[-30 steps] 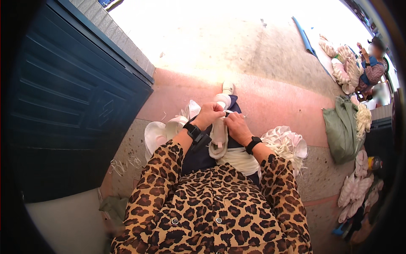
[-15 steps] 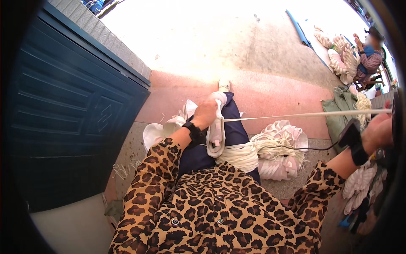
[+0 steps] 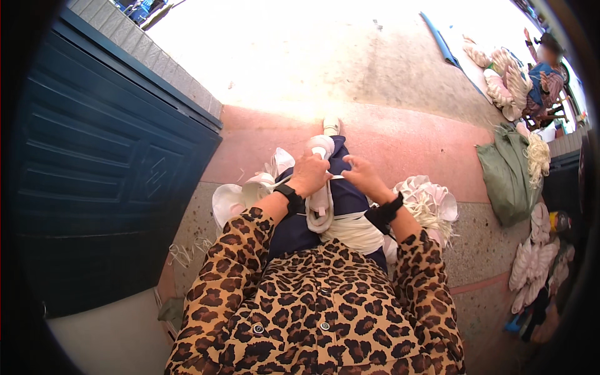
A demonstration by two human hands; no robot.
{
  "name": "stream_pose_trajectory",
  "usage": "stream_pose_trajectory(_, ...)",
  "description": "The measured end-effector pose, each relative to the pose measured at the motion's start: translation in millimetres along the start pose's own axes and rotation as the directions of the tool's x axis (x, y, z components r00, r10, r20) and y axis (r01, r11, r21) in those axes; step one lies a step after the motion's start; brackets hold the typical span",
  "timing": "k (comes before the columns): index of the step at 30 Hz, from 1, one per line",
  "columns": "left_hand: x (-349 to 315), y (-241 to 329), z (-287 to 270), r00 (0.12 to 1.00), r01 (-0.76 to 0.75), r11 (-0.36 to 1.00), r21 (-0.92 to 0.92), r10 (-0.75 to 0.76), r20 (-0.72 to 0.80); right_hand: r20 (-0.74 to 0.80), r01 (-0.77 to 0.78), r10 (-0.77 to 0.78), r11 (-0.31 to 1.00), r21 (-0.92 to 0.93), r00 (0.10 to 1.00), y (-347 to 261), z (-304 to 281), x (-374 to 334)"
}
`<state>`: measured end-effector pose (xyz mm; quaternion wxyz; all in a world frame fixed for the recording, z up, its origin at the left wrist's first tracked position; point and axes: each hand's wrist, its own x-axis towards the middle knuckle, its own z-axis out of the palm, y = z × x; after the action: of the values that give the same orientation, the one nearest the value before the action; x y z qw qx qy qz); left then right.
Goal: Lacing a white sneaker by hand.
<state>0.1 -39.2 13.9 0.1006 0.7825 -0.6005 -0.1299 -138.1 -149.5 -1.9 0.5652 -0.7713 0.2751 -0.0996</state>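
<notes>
A white and pale pink shoe (image 3: 320, 211) lies on my lap with its toe pointing away from me. My left hand (image 3: 309, 175) is closed over its upper part, hiding much of the lacing area. Just right of the shoe, my right hand (image 3: 365, 177) has curled fingers, and a short stretch of white shoelace (image 3: 337, 177) runs between the two hands. The right fingertips seem to pinch this lace. Across my right thigh lies a thick hank of cream laces (image 3: 356, 233).
White shoe parts (image 3: 228, 203) are piled left of my legs; more with loose laces (image 3: 431, 194) lie right. A blue metal door (image 3: 112, 175) stands at left. At right are a green sack (image 3: 509, 175) and bundled shoes (image 3: 531, 262). A person (image 3: 544, 81) sits at far right.
My right hand has come back from the far right edge to beside the shoe. The long lace stretched taut across the view is no longer drawn out. My left hand stays on the shoe.
</notes>
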Motion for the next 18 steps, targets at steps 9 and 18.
stream_pose_trajectory(9, 9, -2, 8, 0.916, -0.401, 0.831, 0.386, 0.376, 0.143, 0.212, -0.049, 0.075, 0.991, -0.122, 0.974, 46, 34, -5)
stream_pose_trajectory(18, 12, -15, 0, 0.970, -0.182, 0.981, 0.070, 0.191, -0.153, 0.185, -0.114, 0.164, 0.961, -0.252, 0.969, 19, 28, -10)
